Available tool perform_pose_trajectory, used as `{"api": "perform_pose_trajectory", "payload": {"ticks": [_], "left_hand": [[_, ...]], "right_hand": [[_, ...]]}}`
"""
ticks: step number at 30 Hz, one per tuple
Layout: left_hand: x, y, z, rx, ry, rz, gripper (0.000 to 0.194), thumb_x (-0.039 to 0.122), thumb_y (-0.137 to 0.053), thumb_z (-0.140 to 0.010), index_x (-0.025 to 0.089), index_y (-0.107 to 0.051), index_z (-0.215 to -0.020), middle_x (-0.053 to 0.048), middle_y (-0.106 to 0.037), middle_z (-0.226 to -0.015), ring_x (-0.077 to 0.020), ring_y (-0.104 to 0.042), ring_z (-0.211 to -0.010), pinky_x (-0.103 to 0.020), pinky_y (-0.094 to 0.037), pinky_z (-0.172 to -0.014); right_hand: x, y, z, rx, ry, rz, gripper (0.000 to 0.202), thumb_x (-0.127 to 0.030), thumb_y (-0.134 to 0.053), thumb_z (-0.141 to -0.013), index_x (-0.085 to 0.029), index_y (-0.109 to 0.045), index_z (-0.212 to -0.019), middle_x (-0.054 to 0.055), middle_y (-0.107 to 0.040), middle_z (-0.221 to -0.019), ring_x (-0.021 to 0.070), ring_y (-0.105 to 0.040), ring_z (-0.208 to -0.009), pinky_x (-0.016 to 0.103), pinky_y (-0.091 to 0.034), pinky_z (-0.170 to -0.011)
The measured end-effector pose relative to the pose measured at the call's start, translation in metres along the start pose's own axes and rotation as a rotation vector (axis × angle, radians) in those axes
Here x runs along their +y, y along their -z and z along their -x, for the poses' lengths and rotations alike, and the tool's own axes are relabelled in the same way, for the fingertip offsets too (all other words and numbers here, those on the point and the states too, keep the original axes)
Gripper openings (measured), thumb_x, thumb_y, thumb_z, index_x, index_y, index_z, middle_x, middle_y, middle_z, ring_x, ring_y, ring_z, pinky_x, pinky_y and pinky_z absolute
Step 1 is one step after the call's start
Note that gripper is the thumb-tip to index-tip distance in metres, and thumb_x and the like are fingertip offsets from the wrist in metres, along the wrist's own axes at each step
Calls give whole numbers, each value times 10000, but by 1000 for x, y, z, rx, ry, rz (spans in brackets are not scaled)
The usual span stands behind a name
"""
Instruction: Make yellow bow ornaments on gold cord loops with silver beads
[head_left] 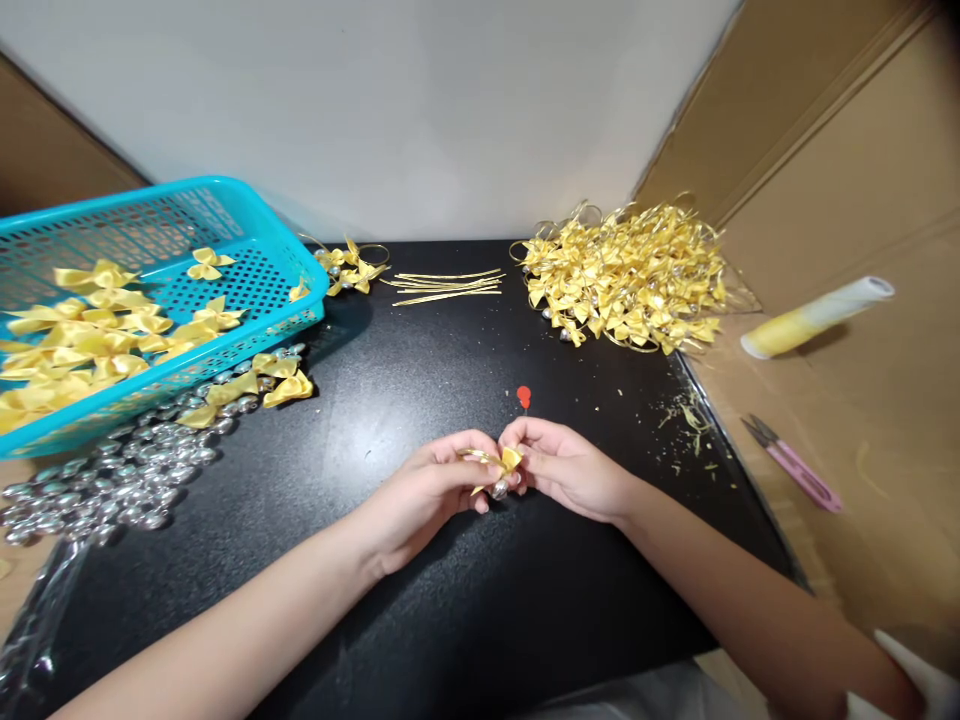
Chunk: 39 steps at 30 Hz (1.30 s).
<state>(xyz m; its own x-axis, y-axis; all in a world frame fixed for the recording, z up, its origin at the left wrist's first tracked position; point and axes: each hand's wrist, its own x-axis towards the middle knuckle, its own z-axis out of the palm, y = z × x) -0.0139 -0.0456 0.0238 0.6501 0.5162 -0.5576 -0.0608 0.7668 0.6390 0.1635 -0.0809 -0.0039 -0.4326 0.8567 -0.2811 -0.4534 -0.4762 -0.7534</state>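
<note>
Low over the black table (pixel 420 380), my two hands meet around a yellow ribbon bow (pixel 511 460). A silver bell (pixel 499 490) hangs just under the bow, and a gold cord loop (pixel 474 455) curves out on its left side. My left hand (pixel 442 475) pinches the bow and cord between thumb and fingers. From the other side, the fingers of my right hand (pixel 562 465) close on the bow's right edge. Directly beyond my fingertips stands a red pushpin (pixel 524 395). Fingers partly hide the bow and bell.
A turquoise basket (pixel 281 300) of yellow bows stands left, with silver bells (pixel 127 480) beside it. Gold cords (pixel 448 287) lie at the back. Finished-looking bow pieces (pixel 622 275) pile up back right. Pink thread snips (pixel 799 470) and a ribbon-wrapped tube (pixel 817 317) lie far right.
</note>
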Motion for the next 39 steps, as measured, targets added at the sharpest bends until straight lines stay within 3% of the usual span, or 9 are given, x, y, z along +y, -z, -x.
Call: {"api": "perform_pose_trajectory", "payload": {"ticks": [8,12,17,21,25,29,39], "left_hand": [[1,-1,0,-21,37,-7,131,201,-770,-682,146,-656,-715,-31,-698,-753,-115,-580,-696,-218,-407,-628],[1,-1,1,-14,13,21,124,197,-771,-692,143,-661,-712,-29,-692,-750,-112,-586,-708,-205,-420,-630],[-1,-1,-1,47,-85,143,164,182,-800,-674,153,-640,-661,-4,-658,-713,-101,-578,-687,-200,-450,-637],[-1,-2,-1,78,-99,143,137,184,-805,-673,146,-673,-676,-10,-662,-717,-97,-575,-676,-198,-458,-640],[-2,-4,-1,103,-129,124,116,188,-797,-680,156,-691,-713,6,-657,-701,-88,-561,-649,-203,-455,-653],[-3,-4,-1,131,-160,91,118,190,-784,-695,167,-689,-760,1,-672,-718,-99,-571,-668,-214,-452,-668],[-5,0,-1,193,-233,0,114,208,-780,-708,165,-746,-808,-15,-699,-725,-109,-577,-679,-225,-443,-671]], "right_hand": [[-1,2,-2,-52,-64,-80,335,-415,-754,-801,-167,-530,-794,-24,-593,-692,82,-561,-647,207,-398,-617],[-2,1,-1,-25,-52,-46,339,-408,-781,-770,-168,-543,-791,-24,-595,-698,86,-549,-633,218,-404,-621],[-6,-2,7,120,143,15,292,-405,-750,-788,-175,-572,-753,-8,-570,-723,111,-533,-658,257,-437,-655],[-12,-3,18,210,452,317,174,-330,-638,-880,-200,-592,-774,41,-632,-892,150,-581,-796,303,-480,-751],[-17,-6,26,164,633,786,109,-155,-533,-921,-219,-602,-865,65,-699,-997,178,-637,-917,355,-503,-835],[-15,-10,28,145,702,1017,160,-71,-522,-893,-216,-588,-908,68,-737,-997,175,-671,-917,348,-526,-833],[-12,-11,30,167,702,1122,189,-49,-524,-861,-231,-562,-893,68,-739,-1056,170,-641,-898,346,-526,-819]]}}
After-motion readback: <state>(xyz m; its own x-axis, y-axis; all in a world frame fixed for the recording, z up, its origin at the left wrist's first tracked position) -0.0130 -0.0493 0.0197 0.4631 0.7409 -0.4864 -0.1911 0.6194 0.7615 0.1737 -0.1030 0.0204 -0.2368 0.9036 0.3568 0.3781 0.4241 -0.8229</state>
